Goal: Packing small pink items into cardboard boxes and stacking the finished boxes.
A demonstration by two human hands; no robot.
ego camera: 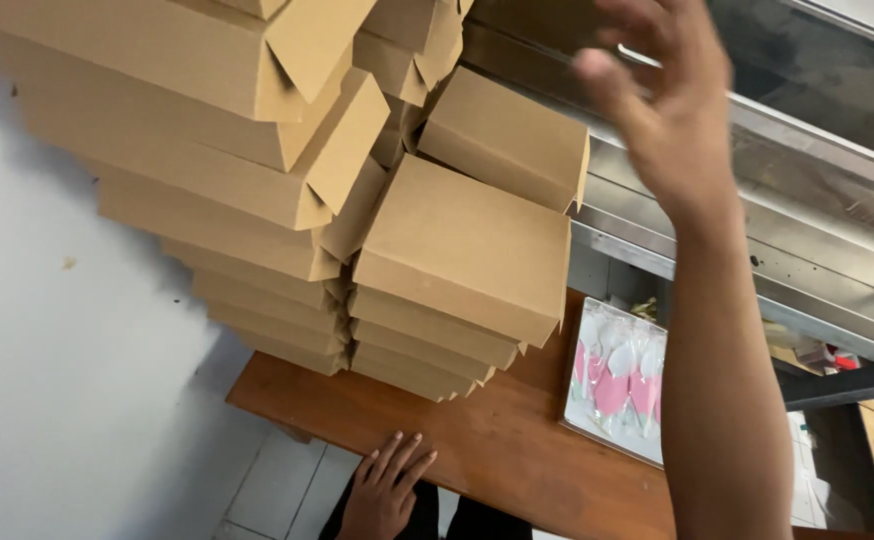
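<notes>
The right hand (657, 110) is reaching up with fingers spread, gripping nothing, beside the leaning stacks of brown cardboard boxes (457, 250) on the wooden counter (487, 440). The left hand (382, 490) is lying flat and empty at the counter's near edge, likely bracing.

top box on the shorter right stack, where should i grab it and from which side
Probably by its two long side edges, coming from above: the top box lies flat with its lid bare. The right hand is raised open above; the left hand rests on the wooden table.
</notes>
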